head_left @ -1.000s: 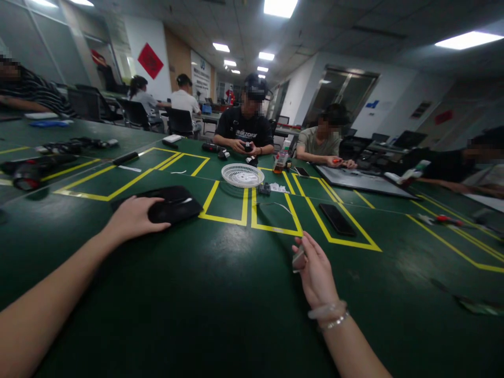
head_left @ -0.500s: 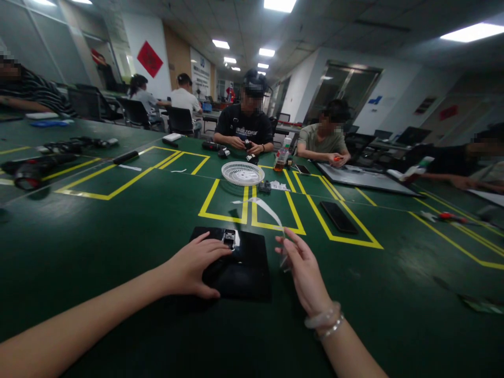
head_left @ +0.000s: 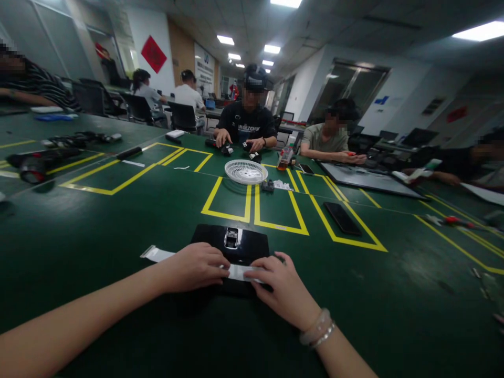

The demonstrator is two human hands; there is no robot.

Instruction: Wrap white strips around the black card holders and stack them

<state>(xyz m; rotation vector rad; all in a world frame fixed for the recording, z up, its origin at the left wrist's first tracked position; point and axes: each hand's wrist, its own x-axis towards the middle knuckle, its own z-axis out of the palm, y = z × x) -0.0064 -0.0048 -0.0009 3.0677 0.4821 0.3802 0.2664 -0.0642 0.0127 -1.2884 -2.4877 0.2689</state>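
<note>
– what's leftmost?
– one white strip point(head_left: 238, 272), its end jutting past the left hand point(head_left: 197, 266), whose fingers are half curled, tips on the strip.
– next?
– one black panel point(head_left: 252, 245), one silvery fitting point(head_left: 232, 238) on it, the strip's middle crossing over.
– then?
– the right hand point(head_left: 282, 289), fingers loosely bent onto the strip, two bracelets point(head_left: 317, 326) behind. can't tell whether either hand pinches.
– last?
– one dark phone point(head_left: 342, 218) inside one yellow outline point(head_left: 359, 243).
</note>
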